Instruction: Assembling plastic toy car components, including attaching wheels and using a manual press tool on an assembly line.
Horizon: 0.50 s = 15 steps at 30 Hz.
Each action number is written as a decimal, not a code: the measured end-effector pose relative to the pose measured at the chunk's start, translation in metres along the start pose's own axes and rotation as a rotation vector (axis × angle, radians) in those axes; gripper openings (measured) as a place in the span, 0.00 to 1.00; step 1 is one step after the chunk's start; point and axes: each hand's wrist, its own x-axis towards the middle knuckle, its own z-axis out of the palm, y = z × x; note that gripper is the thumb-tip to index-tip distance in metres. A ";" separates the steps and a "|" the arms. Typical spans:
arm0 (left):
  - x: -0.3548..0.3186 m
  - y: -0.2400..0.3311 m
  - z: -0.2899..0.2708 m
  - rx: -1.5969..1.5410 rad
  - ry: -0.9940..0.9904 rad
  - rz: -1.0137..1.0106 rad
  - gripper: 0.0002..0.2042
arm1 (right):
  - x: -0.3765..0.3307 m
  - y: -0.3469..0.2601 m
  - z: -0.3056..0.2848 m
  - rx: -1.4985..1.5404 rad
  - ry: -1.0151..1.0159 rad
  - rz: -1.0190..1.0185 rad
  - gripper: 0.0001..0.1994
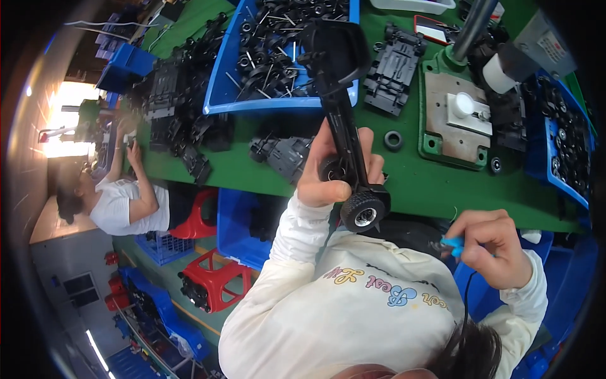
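Note:
My left hand (320, 183) is closed around a black toy car chassis (346, 129), raised above the near edge of the green table and tipped on its side. A black tyre with a silver hub (363, 211) sits at the chassis's lower end, close to my fingers. To the right and lower, my right hand (495, 246) pinches a small bright blue piece (452, 244); its kind is not clear. A thin black cord (467, 294) hangs below that hand. The blue piece and the chassis are apart.
A blue bin (271, 106) of wheels and metal axles stands behind the chassis. Right of it are another chassis (396, 69), a loose tyre (393, 140) and a green-based press (435, 142). A second blue bin (555, 180) is far right. At left, a co-worker (132, 202) works near red stools (218, 278).

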 end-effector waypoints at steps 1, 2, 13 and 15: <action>-0.002 0.001 -0.001 -0.017 -0.025 -0.001 0.51 | 0.002 0.003 0.002 -0.310 0.089 -0.060 0.09; -0.003 0.000 -0.001 -0.037 -0.021 0.015 0.52 | 0.003 0.006 0.003 -0.621 0.185 -0.119 0.08; 0.000 -0.003 0.001 -0.101 -0.134 0.048 0.38 | 0.008 0.138 -0.028 -1.446 0.433 -0.380 0.15; 0.000 -0.003 0.002 -0.093 -0.136 0.049 0.39 | 0.012 0.147 -0.031 -1.443 0.451 -0.362 0.15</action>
